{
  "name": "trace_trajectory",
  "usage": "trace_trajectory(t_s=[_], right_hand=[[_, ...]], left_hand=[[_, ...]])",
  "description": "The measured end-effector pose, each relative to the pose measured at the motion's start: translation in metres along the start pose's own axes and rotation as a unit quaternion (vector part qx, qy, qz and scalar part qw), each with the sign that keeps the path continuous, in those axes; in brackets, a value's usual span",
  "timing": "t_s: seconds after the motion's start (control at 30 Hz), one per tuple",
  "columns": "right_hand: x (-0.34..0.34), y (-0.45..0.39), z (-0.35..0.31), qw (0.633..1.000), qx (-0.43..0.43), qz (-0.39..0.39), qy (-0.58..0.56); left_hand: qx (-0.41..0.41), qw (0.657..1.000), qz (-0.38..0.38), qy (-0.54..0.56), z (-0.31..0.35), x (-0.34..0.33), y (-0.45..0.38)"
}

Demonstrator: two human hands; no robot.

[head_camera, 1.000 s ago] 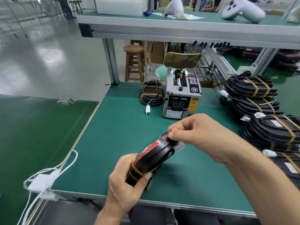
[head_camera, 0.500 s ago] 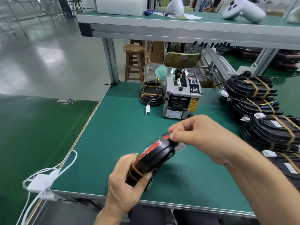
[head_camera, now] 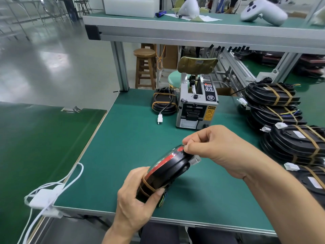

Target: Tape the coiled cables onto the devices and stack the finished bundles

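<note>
Here, above the near part of the green workbench mat (head_camera: 123, 155), a black disc-shaped device (head_camera: 168, 170) with a red band on its face is held tilted on edge between two hands. The left hand (head_camera: 135, 203) grips its lower end, thumb curled over the rim where brown tape (head_camera: 146, 184) crosses the body; the right hand (head_camera: 216, 148) pinches the upper edge with curled fingertips, just beside a clear plastic connector (head_camera: 195, 159) that sticks out from the device. What exactly sits between those fingertips is too small to tell. Further back on the mat stands an automatic tape dispenser (head_camera: 197, 104) — grey, with a yellow caution label — and just to its left lies one taped bundle (head_camera: 164, 103), its white plug (head_camera: 160, 118) trailing forward on the mat. Along the right side of the bench the finished bundles (head_camera: 281, 118) are stacked, black discs bound with brown tape strips, white connectors poking out. A white cable with an adapter (head_camera: 44, 199) hangs over the bench's left edge. On the upper shelf (head_camera: 193, 32) rests a white handheld controller (head_camera: 263, 12).
</note>
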State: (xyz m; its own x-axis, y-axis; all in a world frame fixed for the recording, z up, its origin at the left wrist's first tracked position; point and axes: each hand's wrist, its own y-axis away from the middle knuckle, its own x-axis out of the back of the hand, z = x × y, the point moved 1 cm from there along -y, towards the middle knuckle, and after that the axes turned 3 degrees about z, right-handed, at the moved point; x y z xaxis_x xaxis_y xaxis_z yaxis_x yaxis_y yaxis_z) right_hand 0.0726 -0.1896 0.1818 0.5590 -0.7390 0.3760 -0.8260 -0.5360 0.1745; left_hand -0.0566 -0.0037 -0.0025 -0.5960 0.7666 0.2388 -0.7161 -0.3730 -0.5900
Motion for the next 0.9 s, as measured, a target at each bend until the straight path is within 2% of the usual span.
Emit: trace_trajectory(t_s=[0.47, 0.73, 0.9], right_hand=[[0.0089, -0.0024, 0.0050, 0.998, -0.048, 0.005, -0.046], [0.0006, 0.0019, -0.0038, 1.000, -0.002, -0.018, -0.022], [-0.0006, 0.0012, -0.0041, 1.000, -0.006, -0.022, -0.018]], left_hand=[[0.001, 1.000, 0.001, 0.003, -0.0022, -0.0003, 0.0006], [0.011, 1.000, -0.001, -0.002, -0.0015, -0.0002, 0.0007], [0.009, 1.000, -0.001, -0.006, -0.0007, 0.0001, 0.0006]])
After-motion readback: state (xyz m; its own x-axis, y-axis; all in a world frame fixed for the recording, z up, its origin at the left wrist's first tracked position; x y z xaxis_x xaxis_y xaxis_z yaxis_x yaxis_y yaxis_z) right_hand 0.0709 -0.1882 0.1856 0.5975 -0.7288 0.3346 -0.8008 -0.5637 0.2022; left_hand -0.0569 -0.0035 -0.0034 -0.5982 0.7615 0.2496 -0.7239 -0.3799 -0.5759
